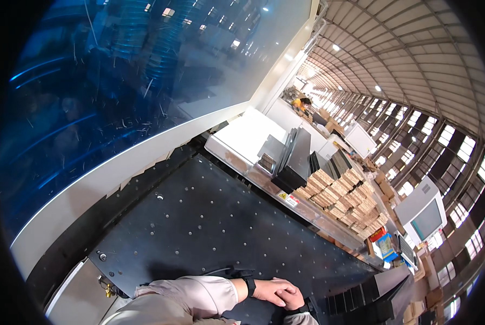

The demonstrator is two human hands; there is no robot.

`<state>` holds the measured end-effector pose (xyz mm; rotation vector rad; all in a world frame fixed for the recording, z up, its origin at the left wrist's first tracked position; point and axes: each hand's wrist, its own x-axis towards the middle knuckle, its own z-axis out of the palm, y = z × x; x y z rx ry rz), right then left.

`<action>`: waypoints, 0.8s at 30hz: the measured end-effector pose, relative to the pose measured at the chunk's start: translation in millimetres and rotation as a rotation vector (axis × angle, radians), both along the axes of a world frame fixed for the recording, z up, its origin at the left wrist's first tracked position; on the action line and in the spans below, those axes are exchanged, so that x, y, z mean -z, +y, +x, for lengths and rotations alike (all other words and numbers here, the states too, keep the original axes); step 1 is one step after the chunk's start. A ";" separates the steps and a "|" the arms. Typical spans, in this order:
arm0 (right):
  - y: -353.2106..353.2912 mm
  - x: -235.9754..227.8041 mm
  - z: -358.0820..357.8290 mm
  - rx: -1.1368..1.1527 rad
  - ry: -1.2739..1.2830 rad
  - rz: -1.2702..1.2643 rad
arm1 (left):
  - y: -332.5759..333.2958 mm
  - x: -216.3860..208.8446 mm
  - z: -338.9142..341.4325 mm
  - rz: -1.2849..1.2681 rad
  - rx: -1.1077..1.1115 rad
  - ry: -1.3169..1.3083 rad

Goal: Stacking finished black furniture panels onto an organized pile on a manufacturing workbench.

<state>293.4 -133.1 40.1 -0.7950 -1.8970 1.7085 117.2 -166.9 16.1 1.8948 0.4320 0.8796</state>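
Note:
My left hand (266, 291) and my right hand (292, 299) are clasped one over the other, low in the view and right of the middle. Their fingers are folded together and partly cover each other; no object shows in them. A black band (249, 287) circles my left wrist, below a light grey sleeve (202, 295). Another dark band sits at my right wrist. Just beyond the hands spreads a black machine table (191, 230) dotted with small studs or holes. Both hands are nearest to its front edge.
A large machine cover with a blue see-through panel (145, 70) rises at the left. On the far ledge lie dark panels (295, 157) and stacked light-brown strips (343, 189). A monitor (428, 219) stands right. Black slats (356, 298) lie at lower right. Another person (301, 104) is far off.

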 end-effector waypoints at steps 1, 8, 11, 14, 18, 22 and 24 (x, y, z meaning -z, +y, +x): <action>-0.1 -2.5 1.7 0.016 -0.002 -0.082 | -0.9 -3.0 0.4 0.006 0.001 0.004; 10.4 5.9 5.4 -0.058 -0.007 0.144 | -6.0 -9.5 -0.9 0.026 -0.023 0.028; 5.0 8.8 4.1 -0.047 0.029 0.132 | -5.2 -6.4 -1.2 0.022 -0.016 0.027; 1.9 12.4 3.7 -0.002 0.090 0.097 | -3.9 -4.0 0.6 0.050 -0.019 0.049; -10.9 1.4 -2.1 0.048 0.090 0.041 | -7.3 -7.3 -2.2 0.017 -0.002 0.052; -13.3 2.1 -3.7 0.077 -0.032 -0.011 | -7.6 -1.9 -5.4 -0.029 0.001 0.008; -12.3 3.7 -2.0 0.058 -0.018 0.020 | -11.4 -8.2 -8.4 -0.032 0.005 0.041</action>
